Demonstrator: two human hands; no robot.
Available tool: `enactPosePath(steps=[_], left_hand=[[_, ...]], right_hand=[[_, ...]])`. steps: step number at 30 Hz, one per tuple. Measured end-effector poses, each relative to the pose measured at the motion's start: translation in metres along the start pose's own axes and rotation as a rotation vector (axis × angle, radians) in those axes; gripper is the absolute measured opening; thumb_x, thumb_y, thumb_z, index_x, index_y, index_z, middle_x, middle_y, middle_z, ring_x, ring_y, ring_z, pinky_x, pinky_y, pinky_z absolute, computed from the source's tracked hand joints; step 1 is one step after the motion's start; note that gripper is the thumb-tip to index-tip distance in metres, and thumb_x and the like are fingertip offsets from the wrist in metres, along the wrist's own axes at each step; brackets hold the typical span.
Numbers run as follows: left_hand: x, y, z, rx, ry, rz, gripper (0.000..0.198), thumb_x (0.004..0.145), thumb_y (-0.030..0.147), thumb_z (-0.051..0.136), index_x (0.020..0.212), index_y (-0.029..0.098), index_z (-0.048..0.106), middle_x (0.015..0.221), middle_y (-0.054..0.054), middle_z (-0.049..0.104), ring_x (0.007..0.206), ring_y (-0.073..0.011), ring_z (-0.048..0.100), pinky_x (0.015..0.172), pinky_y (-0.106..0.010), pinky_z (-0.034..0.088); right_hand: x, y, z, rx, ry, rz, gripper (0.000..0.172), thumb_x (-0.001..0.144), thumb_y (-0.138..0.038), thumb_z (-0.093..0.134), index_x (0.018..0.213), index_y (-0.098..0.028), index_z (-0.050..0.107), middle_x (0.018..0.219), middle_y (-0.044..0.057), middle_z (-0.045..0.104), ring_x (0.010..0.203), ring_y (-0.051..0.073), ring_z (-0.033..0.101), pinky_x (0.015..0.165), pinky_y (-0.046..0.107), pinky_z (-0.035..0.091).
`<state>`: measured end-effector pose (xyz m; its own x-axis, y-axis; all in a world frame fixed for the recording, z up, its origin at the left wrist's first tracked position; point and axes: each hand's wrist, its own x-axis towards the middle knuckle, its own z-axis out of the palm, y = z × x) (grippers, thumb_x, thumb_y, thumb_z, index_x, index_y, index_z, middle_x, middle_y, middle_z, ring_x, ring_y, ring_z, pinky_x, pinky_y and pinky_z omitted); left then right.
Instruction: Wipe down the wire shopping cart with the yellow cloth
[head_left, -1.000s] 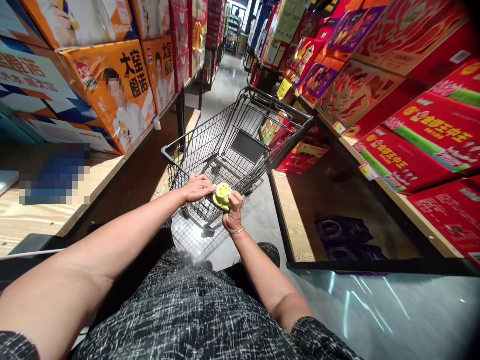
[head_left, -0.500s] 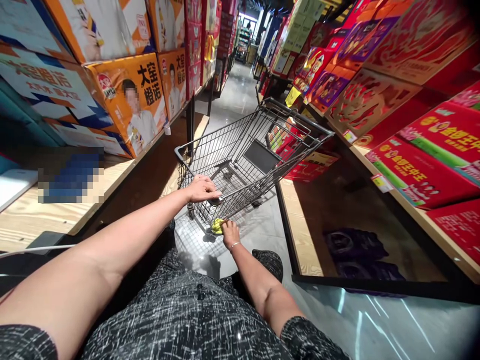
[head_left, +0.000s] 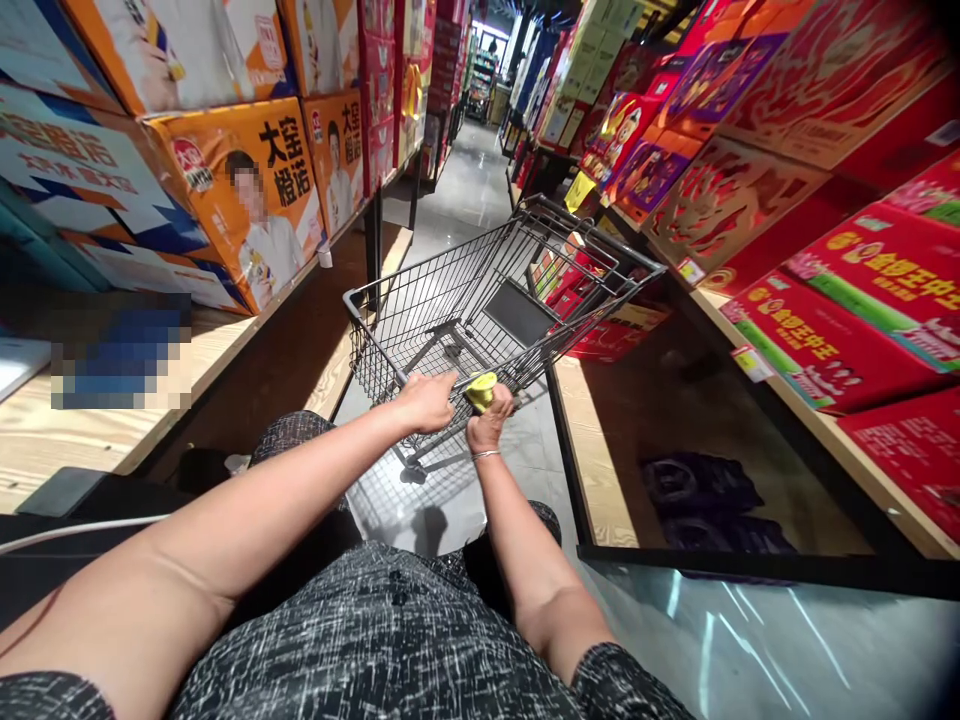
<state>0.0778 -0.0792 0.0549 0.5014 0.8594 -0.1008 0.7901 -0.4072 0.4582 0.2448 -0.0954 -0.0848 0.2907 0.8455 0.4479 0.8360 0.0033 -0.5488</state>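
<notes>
A dark wire shopping cart (head_left: 442, 290) stands at an angle in the aisle before me, with its basket showing bare wire. My left hand (head_left: 429, 402) is on the cart's near corner, fingers curled over the rim and the index finger stretched along it. Just to the right, my right hand (head_left: 489, 425) grips a crumpled yellow cloth (head_left: 480, 388) against the top rim of the cart's near side. The fingers wrap its lower part, so only the upper part shows.
Orange drink cartons (head_left: 232, 200) are stacked on a wooden shelf (head_left: 187, 395) at the left. Red gift boxes (head_left: 832, 340) fill the right shelf, above dark purple packs (head_left: 705, 490). The grey tiled aisle (head_left: 480, 170) runs on beyond the cart. A white cable (head_left: 90, 530) crosses at lower left.
My right hand has risen with the yellow cloth from low beside the cart up to its rim. My left hand has shifted slightly right and down along the corner, its index finger now extended.
</notes>
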Motion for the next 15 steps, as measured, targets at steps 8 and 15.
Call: enactPosePath(steps=[8,15], left_hand=[[-0.010,0.011,0.029,-0.006,0.220,-0.056,0.052,0.077,0.016,0.054,0.129,0.014,0.055,0.120,-0.016,0.067,0.120,-0.0326,0.058,0.108,-0.046,0.031],[-0.008,0.004,0.035,0.068,0.353,-0.017,0.036,0.073,0.017,0.057,0.108,0.014,0.063,0.103,-0.014,0.068,0.108,-0.0310,0.059,0.115,-0.045,0.026]], right_hand=[[-0.059,0.021,0.022,-0.014,-0.255,0.116,0.062,0.060,-0.006,0.041,0.121,-0.019,0.049,0.112,0.013,0.052,0.109,0.029,0.049,0.097,0.049,0.045],[0.050,-0.038,-0.066,-0.116,-0.113,-0.246,0.080,0.067,-0.007,0.045,0.146,-0.023,0.045,0.146,0.011,0.043,0.131,0.030,0.034,0.110,0.048,0.034]])
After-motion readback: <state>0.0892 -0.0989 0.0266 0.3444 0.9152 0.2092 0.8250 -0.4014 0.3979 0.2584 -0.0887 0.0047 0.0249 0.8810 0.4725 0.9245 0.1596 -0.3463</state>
